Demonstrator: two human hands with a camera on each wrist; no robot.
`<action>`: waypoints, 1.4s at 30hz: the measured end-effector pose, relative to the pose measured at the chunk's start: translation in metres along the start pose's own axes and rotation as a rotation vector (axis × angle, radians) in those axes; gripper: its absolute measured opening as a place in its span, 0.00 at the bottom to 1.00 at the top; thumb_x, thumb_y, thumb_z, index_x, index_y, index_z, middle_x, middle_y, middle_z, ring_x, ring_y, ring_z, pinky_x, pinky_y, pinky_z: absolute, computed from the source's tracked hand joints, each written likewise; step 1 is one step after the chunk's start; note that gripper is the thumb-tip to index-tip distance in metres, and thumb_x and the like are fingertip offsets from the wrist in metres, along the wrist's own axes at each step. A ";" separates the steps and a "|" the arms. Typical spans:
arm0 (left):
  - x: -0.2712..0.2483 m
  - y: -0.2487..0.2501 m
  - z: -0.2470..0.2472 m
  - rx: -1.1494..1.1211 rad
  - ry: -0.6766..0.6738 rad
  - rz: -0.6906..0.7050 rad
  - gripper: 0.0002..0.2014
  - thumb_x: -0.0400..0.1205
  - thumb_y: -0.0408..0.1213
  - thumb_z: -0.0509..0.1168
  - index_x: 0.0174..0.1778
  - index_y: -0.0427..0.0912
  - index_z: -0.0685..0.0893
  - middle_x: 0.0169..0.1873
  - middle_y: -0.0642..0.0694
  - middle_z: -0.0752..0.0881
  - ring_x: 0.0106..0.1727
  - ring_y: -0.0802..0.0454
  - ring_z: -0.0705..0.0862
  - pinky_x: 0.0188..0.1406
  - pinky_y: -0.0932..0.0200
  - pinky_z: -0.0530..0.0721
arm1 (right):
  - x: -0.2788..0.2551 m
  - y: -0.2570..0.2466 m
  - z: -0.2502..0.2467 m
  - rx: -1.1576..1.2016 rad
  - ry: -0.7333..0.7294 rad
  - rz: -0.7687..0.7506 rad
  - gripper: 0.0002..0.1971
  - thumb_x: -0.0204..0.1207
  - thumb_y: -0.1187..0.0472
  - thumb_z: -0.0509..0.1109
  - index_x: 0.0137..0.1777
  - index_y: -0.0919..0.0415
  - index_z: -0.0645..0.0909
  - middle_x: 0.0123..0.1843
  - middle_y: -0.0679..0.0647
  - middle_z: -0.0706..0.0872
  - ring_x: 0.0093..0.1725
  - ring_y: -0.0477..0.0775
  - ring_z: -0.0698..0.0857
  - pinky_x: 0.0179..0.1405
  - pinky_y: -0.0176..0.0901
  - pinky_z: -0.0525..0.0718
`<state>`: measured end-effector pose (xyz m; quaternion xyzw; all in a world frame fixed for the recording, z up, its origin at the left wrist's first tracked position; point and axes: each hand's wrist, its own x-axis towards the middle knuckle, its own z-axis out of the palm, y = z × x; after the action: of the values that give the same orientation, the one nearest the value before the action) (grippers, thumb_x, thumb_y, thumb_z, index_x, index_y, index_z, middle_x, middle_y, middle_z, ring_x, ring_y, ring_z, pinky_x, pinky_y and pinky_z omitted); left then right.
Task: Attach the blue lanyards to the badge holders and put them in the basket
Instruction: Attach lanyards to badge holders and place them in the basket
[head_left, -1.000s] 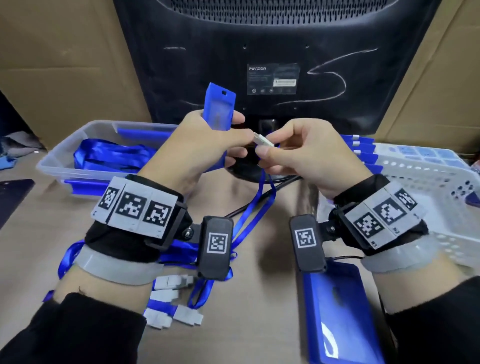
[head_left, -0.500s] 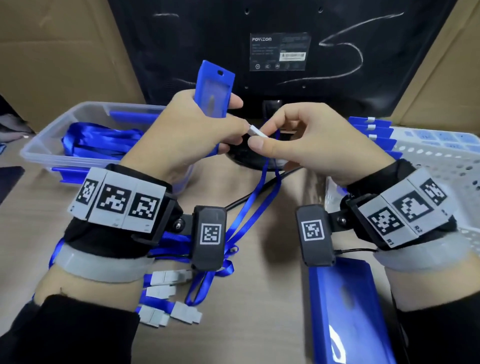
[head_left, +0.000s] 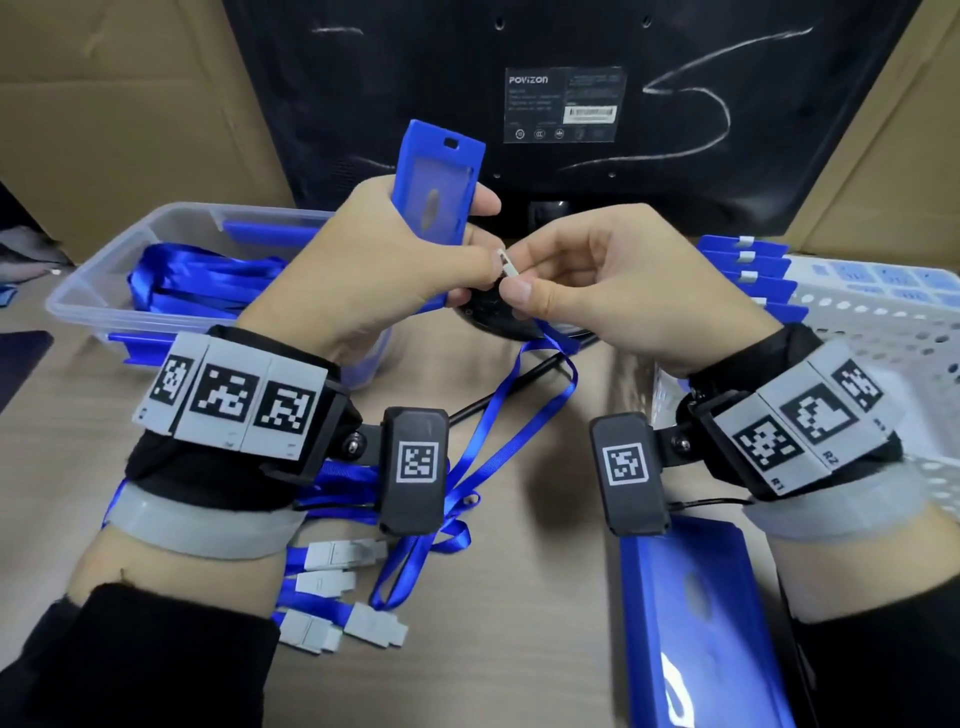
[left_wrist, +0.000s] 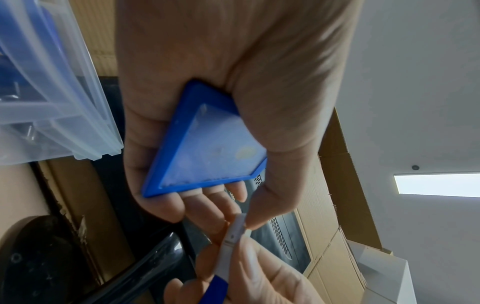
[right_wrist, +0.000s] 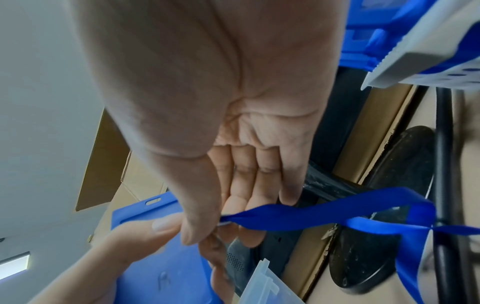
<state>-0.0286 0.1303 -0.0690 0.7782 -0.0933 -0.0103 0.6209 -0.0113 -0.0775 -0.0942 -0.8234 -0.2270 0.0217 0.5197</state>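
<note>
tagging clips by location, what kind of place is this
Probably an office or stockroom work desk: a monitor's back, cardboard panels behind it, and a clear bin of blue lanyards.

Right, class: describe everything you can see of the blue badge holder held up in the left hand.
The badge holder is a flat blue rectangle that looks like hard plastic, with a raised frame around a cloudy clear window and a small slot at its top edge. It stands nearly upright, tilted slightly, above the desk in front of the monitor. The left hand grips its lower part against the palm; its top half sticks out free. No lanyard is attached to the slot yet.
</note>
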 end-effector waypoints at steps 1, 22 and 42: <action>0.000 0.000 -0.001 0.002 0.004 0.004 0.17 0.79 0.22 0.75 0.63 0.37 0.84 0.43 0.36 0.93 0.38 0.44 0.83 0.44 0.51 0.87 | 0.000 0.000 0.000 -0.002 0.008 -0.005 0.07 0.80 0.62 0.81 0.57 0.59 0.93 0.47 0.56 0.96 0.46 0.50 0.95 0.52 0.41 0.91; 0.004 -0.010 -0.003 0.081 -0.158 -0.083 0.09 0.89 0.32 0.68 0.64 0.37 0.83 0.47 0.38 0.95 0.49 0.41 0.96 0.60 0.36 0.92 | 0.001 -0.002 -0.002 0.017 0.224 0.015 0.15 0.86 0.49 0.75 0.49 0.63 0.87 0.40 0.54 0.93 0.41 0.54 0.94 0.56 0.63 0.93; 0.001 -0.008 -0.011 0.343 -0.343 -0.043 0.09 0.81 0.39 0.78 0.49 0.36 0.91 0.39 0.42 0.95 0.45 0.51 0.94 0.50 0.66 0.89 | -0.002 -0.009 -0.003 0.099 0.252 0.069 0.08 0.78 0.56 0.83 0.46 0.59 0.89 0.35 0.54 0.92 0.37 0.52 0.93 0.47 0.53 0.95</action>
<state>-0.0248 0.1426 -0.0740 0.8610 -0.1814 -0.1395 0.4543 -0.0157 -0.0776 -0.0858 -0.8001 -0.1303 -0.0528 0.5832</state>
